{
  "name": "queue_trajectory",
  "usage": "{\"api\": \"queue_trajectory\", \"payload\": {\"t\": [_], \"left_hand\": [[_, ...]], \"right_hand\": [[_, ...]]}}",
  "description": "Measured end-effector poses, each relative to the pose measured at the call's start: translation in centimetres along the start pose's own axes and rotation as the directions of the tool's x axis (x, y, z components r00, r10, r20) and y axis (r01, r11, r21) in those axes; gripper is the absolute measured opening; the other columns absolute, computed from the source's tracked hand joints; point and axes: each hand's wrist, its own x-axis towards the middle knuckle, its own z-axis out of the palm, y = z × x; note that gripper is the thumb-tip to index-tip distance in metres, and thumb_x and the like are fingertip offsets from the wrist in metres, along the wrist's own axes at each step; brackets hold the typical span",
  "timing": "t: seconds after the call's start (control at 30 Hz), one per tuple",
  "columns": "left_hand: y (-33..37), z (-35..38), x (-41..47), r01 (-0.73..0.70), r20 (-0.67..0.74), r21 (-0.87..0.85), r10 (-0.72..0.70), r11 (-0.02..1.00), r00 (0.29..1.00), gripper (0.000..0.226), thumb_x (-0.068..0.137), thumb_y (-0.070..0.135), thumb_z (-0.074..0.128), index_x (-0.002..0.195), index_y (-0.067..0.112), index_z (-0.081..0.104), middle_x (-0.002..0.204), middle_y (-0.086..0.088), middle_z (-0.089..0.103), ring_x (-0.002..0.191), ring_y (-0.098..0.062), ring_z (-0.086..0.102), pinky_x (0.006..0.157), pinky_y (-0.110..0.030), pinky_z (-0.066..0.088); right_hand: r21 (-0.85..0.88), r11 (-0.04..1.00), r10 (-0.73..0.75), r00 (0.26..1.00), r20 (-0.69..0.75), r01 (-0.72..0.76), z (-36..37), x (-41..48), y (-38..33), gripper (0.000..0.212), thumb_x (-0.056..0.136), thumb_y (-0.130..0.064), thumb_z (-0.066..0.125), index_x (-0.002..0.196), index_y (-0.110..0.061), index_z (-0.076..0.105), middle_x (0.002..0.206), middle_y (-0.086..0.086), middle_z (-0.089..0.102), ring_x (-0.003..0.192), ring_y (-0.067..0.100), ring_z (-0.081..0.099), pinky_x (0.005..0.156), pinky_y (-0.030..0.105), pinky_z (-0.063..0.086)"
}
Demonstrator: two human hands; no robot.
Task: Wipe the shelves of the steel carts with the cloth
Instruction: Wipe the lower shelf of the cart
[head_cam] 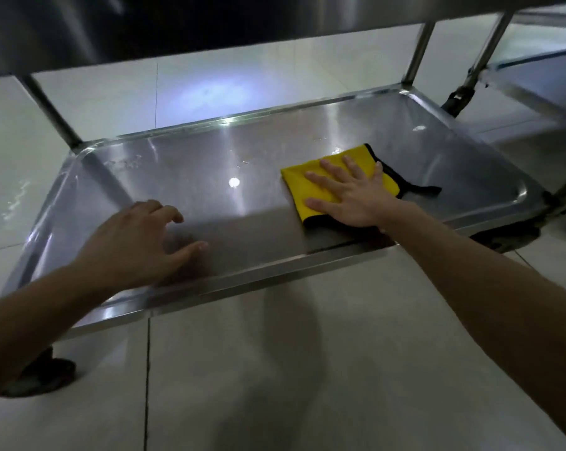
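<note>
Pressing flat with fingers spread, your right hand (346, 193) pins the folded yellow, black-edged cloth (299, 180) on the right half of the low steel cart shelf (242, 151), its long axis running left to far-right. Your left hand (135, 242) rests loosely curled, empty, at the near rim.

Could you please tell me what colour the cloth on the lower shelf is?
Yellow with black edging, seen in the head view: the cloth.

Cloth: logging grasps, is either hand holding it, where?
Neither grips it. The right hand presses flat on the yellow cloth; left hand holds nothing.
</note>
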Motion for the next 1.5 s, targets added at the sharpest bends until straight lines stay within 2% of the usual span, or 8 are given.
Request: {"api": "queue_trajectory", "payload": {"t": [0.13,0.27,0.53,0.83,1.07,1.3,1.43,1.5], "left_hand": [[-1.2,0.0,-1.4,-0.051,0.170,-0.101,0.068,0.994,0.983,0.119,0.059,0.114,0.040,0.145,0.034,0.060,0.135,0.012,0.059,0.116,-0.012,0.056,0.093,-0.035,0.050],[-2.3,-0.3,-1.8,-0.082,0.277,-0.090,0.104,0.993,0.955,0.144,0.043,0.114,0.052,0.161,0.034,0.045,0.158,0.012,0.044,0.138,-0.013,0.046,0.112,-0.035,0.043],[-3.9,-1.2,-3.8,-0.107,0.260,-0.200,0.159,0.974,0.952,0.134,0.046,0.092,0.079,0.160,0.030,0.046,0.158,0.007,0.050,0.141,-0.017,0.049,0.119,-0.036,0.039],[-11.2,-1.4,-7.4,0.009,0.283,0.073,-0.029,0.997,0.959,0.124,0.056,0.085,0.086,0.160,0.036,0.040,0.155,0.004,0.049,0.138,-0.021,0.050,0.112,-0.045,0.050],[-12.1,0.3,-7.7,0.100,0.175,-0.032,-0.093,0.994,0.980,0.102,0.056,0.074,0.094,0.139,0.030,0.054,0.130,0.004,0.058,0.117,-0.020,0.057,0.094,-0.040,0.053],[-10.2,0.9,-12.0,0.090,0.012,-0.012,-0.090,0.996,0.996,0.053,0.081,0.069,0.083,0.105,0.028,0.061,0.105,0.007,0.056,0.097,-0.017,0.058,0.084,-0.041,0.058],[-11.4,1.2,-16.8,0.014,0.098,-0.148,0.000,0.989,0.995,0.037,0.089,0.070,0.070,0.087,0.036,0.055,0.086,0.014,0.058,0.079,-0.009,0.059,0.068,-0.031,0.049],[-12.9,1.1,-18.5,0.102,0.196,-0.167,-0.069,0.981,0.978,0.045,0.086,0.078,0.064,0.077,0.034,0.058,0.073,0.013,0.062,0.068,-0.005,0.060,0.060,-0.029,0.044]], "right_hand": [[-0.009,0.999,-0.035,0.999,0.042,0.035,-0.4,3.7,-5.9,0.100,0.069,-0.108,0.001,0.160,-0.066,0.000,0.178,-0.022,-0.008,0.166,0.026,-0.013,0.118,0.081,-0.012],[-0.025,0.988,-0.148,0.986,0.073,0.150,0.2,1.4,-11.9,0.092,0.082,-0.099,0.009,0.164,-0.059,0.003,0.180,-0.016,-0.008,0.166,0.032,-0.013,0.119,0.081,-0.012],[-0.011,0.966,-0.257,0.965,0.060,0.258,1.9,-7.4,-16.0,0.084,0.088,-0.092,0.011,0.165,-0.060,0.007,0.180,-0.016,-0.005,0.166,0.029,-0.012,0.121,0.079,-0.012],[-0.008,0.977,-0.211,0.976,0.057,0.212,3.2,-1.0,-22.7,0.082,0.083,-0.099,0.013,0.159,-0.068,0.003,0.179,-0.019,-0.007,0.166,0.032,-0.015,0.117,0.082,-0.014],[-0.049,0.990,-0.123,0.985,0.122,0.129,2.6,7.9,-29.7,0.087,0.084,-0.098,0.015,0.162,-0.062,0.002,0.179,-0.014,-0.013,0.164,0.040,-0.017,0.109,0.088,-0.017],[-0.037,0.968,-0.245,0.965,0.094,0.249,4.3,1.4,-30.0,0.085,0.082,-0.097,0.010,0.161,-0.065,0.000,0.179,-0.016,-0.009,0.165,0.036,-0.013,0.115,0.084,-0.014],[-0.046,0.942,-0.329,0.942,0.061,0.332,5.4,-2.7,-31.8,0.080,0.086,-0.093,0.010,0.161,-0.066,0.001,0.180,-0.014,-0.008,0.165,0.036,-0.013,0.117,0.082,-0.014],[-0.038,0.940,-0.336,0.939,0.066,0.339,5.3,-2.9,-32.5,0.073,0.093,-0.090,0.016,0.160,-0.068,-0.001,0.180,-0.013,-0.009,0.165,0.037,-0.014,0.116,0.083,-0.014]]}}
